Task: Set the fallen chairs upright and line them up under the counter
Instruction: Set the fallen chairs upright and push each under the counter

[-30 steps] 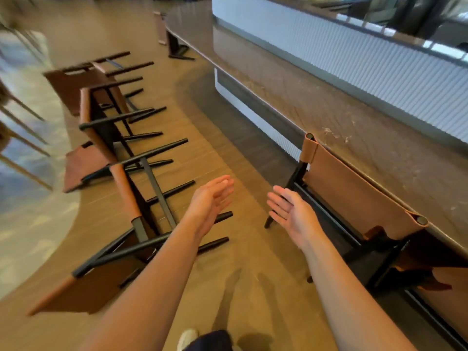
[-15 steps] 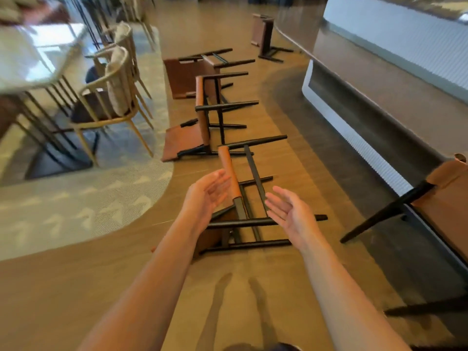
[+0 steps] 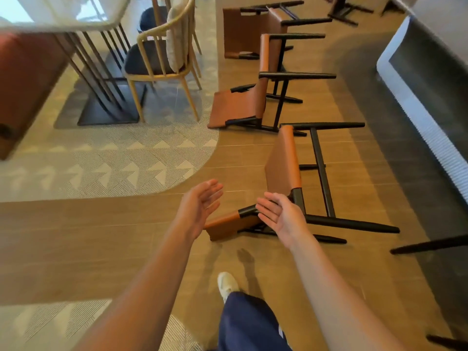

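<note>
Three brown leather chairs with black frames lie on their sides on the wooden floor. The nearest fallen chair (image 3: 283, 168) is right in front of me, a second fallen chair (image 3: 243, 105) lies beyond it, and a third fallen chair (image 3: 245, 29) is at the top. My left hand (image 3: 200, 206) and my right hand (image 3: 278, 216) are both stretched out with straight fingers, palms facing each other, just above the nearest chair's backrest. Neither hand touches it. The counter base (image 3: 425, 97) runs along the right edge.
A dining table (image 3: 50, 13) on dark metal legs and a light wooden armchair (image 3: 162, 59) stand on the patterned carpet at the left. Black legs of an upright chair (image 3: 430, 245) show at the right edge. Another dark chair frame (image 3: 347, 8) is at the top.
My view has swung left from the counter and the upright chair to the fallen chairs. I have stepped closer, and both open hands now hover over the nearest fallen chair.
</note>
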The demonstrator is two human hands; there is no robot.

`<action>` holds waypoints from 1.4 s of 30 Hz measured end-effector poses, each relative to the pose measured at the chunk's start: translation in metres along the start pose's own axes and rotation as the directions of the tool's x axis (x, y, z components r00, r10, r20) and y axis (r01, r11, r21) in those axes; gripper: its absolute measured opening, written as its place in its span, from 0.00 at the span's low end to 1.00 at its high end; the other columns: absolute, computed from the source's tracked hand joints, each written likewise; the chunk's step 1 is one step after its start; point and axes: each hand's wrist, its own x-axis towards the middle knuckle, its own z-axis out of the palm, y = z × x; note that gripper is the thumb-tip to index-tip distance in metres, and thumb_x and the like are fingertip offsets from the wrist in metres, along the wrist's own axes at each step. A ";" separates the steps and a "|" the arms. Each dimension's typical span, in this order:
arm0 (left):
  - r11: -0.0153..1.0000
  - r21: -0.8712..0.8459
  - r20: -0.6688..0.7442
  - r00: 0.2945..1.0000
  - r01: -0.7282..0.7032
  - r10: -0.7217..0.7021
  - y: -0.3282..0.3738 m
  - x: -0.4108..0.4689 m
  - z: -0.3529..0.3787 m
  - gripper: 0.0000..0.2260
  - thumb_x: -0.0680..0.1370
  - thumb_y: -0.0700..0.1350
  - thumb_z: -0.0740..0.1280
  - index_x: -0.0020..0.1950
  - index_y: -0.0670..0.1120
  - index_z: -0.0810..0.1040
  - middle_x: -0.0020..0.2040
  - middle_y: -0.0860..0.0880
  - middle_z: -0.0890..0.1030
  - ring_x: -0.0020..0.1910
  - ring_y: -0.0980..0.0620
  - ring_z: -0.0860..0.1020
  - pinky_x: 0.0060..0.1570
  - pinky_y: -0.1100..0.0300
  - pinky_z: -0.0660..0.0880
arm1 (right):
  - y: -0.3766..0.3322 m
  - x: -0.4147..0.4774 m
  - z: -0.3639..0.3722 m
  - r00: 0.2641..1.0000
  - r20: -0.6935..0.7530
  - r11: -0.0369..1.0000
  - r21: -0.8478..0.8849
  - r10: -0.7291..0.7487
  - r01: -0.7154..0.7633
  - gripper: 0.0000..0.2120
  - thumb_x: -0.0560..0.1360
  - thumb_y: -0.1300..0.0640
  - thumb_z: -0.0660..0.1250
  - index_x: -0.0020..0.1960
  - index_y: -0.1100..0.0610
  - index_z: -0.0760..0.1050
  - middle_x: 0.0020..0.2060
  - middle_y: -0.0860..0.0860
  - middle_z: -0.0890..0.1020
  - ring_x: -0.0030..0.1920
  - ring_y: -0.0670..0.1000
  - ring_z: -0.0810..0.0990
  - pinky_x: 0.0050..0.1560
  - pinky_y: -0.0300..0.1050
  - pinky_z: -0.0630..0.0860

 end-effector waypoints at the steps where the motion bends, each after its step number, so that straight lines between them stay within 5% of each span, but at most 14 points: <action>1: 1.000 -0.012 -0.017 1.000 0.006 -0.006 0.002 0.013 -0.008 0.11 0.81 0.45 0.58 0.58 0.45 0.77 0.58 0.47 0.81 0.59 0.49 0.78 0.54 0.56 0.73 | 0.001 0.015 0.010 1.000 0.006 1.000 -0.007 0.026 -0.026 0.10 0.81 0.55 0.60 0.56 0.58 0.77 0.50 0.56 0.84 0.53 0.53 0.83 0.52 0.47 0.79; 9: 0.996 -0.075 -0.155 0.986 0.055 -0.066 0.013 0.074 -0.060 0.11 0.80 0.45 0.58 0.57 0.45 0.77 0.55 0.46 0.81 0.57 0.50 0.78 0.54 0.57 0.73 | 0.025 0.092 0.069 0.982 0.017 0.980 -0.068 0.187 -0.185 0.09 0.81 0.56 0.60 0.54 0.60 0.76 0.47 0.57 0.83 0.49 0.54 0.82 0.50 0.46 0.78; 14: 0.989 -0.109 -0.161 0.980 0.103 -0.120 0.015 0.102 -0.091 0.10 0.81 0.44 0.58 0.55 0.44 0.77 0.56 0.45 0.81 0.59 0.49 0.78 0.56 0.55 0.72 | 0.047 0.115 0.094 0.970 -0.047 0.958 -0.154 0.240 -0.244 0.09 0.81 0.56 0.60 0.51 0.59 0.76 0.52 0.59 0.82 0.55 0.57 0.81 0.62 0.53 0.75; 20: 0.953 -0.241 -0.160 0.961 0.183 -0.225 0.004 0.134 -0.147 0.09 0.81 0.44 0.58 0.51 0.44 0.77 0.53 0.45 0.82 0.59 0.47 0.78 0.60 0.53 0.71 | 0.087 0.147 0.118 0.944 -0.179 0.950 -0.095 0.278 -0.298 0.09 0.81 0.59 0.59 0.55 0.63 0.74 0.54 0.61 0.81 0.51 0.57 0.81 0.49 0.51 0.79; 25: 0.938 -0.131 -0.114 0.935 0.322 -0.337 -0.019 0.162 -0.192 0.08 0.80 0.44 0.58 0.49 0.45 0.77 0.52 0.45 0.82 0.56 0.48 0.78 0.56 0.53 0.72 | 0.148 0.173 0.136 0.910 -0.288 0.950 -0.010 0.297 -0.313 0.11 0.81 0.60 0.59 0.60 0.65 0.72 0.53 0.61 0.79 0.52 0.57 0.79 0.47 0.47 0.78; 30: 0.909 -0.058 -0.087 0.905 0.412 -0.416 -0.051 0.188 -0.224 0.09 0.81 0.43 0.59 0.50 0.44 0.78 0.52 0.45 0.83 0.54 0.48 0.79 0.50 0.56 0.74 | 0.216 0.199 0.135 0.842 -0.390 0.925 0.077 0.372 -0.373 0.06 0.81 0.61 0.59 0.53 0.64 0.71 0.47 0.59 0.75 0.49 0.55 0.76 0.52 0.46 0.75; 34: 0.871 -0.028 -0.059 0.869 0.491 -0.492 -0.089 0.205 -0.234 0.09 0.81 0.44 0.59 0.49 0.44 0.78 0.50 0.46 0.83 0.53 0.50 0.79 0.50 0.57 0.74 | 0.255 0.227 0.126 0.790 -0.479 0.918 0.101 0.384 -0.384 0.14 0.80 0.61 0.61 0.63 0.67 0.71 0.53 0.63 0.76 0.50 0.55 0.74 0.49 0.45 0.76; 39: 0.856 0.000 -0.052 0.855 0.517 -0.517 -0.124 0.230 -0.241 0.09 0.80 0.44 0.59 0.48 0.44 0.78 0.51 0.46 0.83 0.54 0.50 0.79 0.51 0.57 0.74 | 0.275 0.271 0.125 0.772 -0.494 0.913 0.136 0.400 -0.385 0.19 0.76 0.55 0.69 0.63 0.64 0.72 0.59 0.62 0.76 0.57 0.56 0.77 0.50 0.43 0.77; 42: 0.851 0.028 -0.068 0.850 0.525 -0.522 -0.139 0.239 -0.246 0.10 0.81 0.44 0.59 0.49 0.44 0.78 0.51 0.46 0.82 0.55 0.50 0.78 0.54 0.56 0.73 | 0.284 0.292 0.126 0.760 -0.510 0.913 0.160 0.403 -0.376 0.24 0.74 0.52 0.72 0.66 0.62 0.71 0.55 0.58 0.76 0.53 0.54 0.77 0.49 0.42 0.77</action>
